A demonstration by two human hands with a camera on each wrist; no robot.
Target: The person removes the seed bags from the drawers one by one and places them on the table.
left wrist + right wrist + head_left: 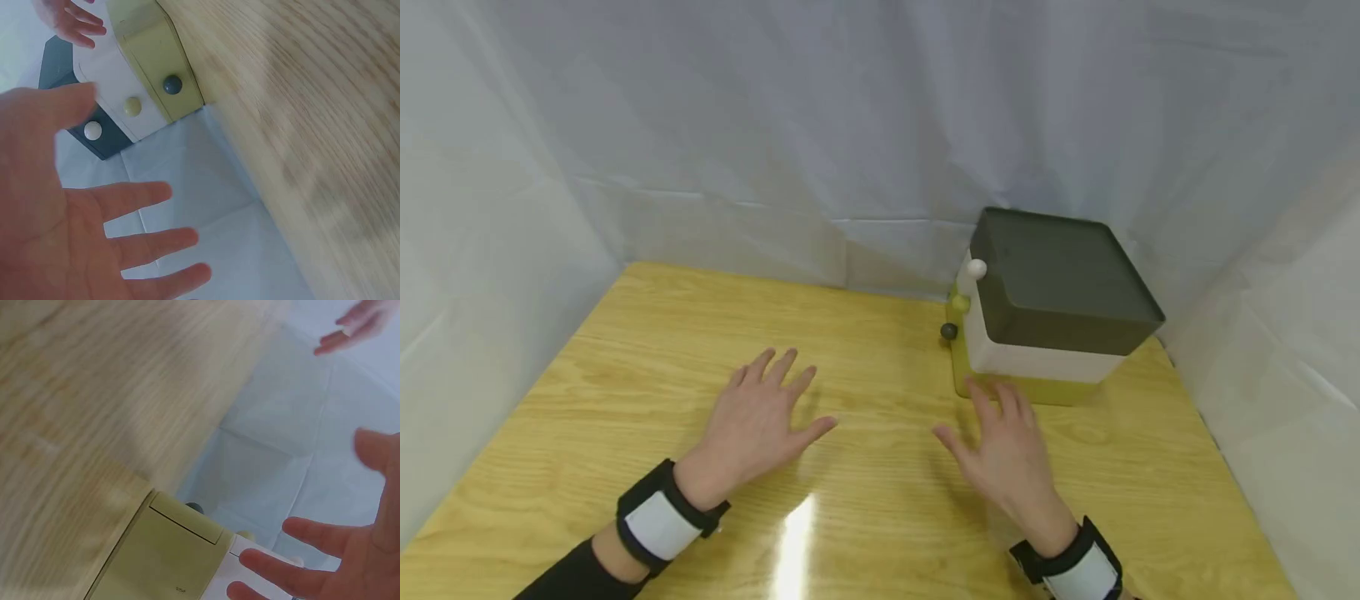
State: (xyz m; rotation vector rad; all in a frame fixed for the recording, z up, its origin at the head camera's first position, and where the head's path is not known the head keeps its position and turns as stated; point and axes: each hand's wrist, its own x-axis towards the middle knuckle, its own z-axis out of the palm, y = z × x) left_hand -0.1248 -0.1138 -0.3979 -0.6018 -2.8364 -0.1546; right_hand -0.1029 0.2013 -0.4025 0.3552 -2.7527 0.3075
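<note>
- Black fabric bands, each with a white panel, sit nearest on my left wrist (662,525) and my right wrist (1081,573), with a long black sleeve (580,577) behind the left one.
- Both of my hands hold nothing: my left hand (748,425) hangs over the pale yellow wood-grain desk (865,367) with its fingers spread, and my right hand (1009,458) reaches out with fingers loosely extended, just in front of the box; whether they touch it I cannot tell.
- As far as I can judge, the work is either not begun or finished; its three tiers sit stacked, none visibly pulled out, and no loose part shows, so I see no step half-done.
- Smooth and squarish, with rounded edges, the three-tier storage box (1067,267) stands at the desk's right rear, near the hanging pale sheet (820,125).
- It runs dark grey on top, white (1045,362) in the middle and olive-yellow (1060,392) below.
- Round knobs face left: white (976,269) on grey, yellow-green (960,303) on white, dark grey (949,332) on olive.
- Close up, a thin dark groove (182,525) marks the olive tier.
</note>
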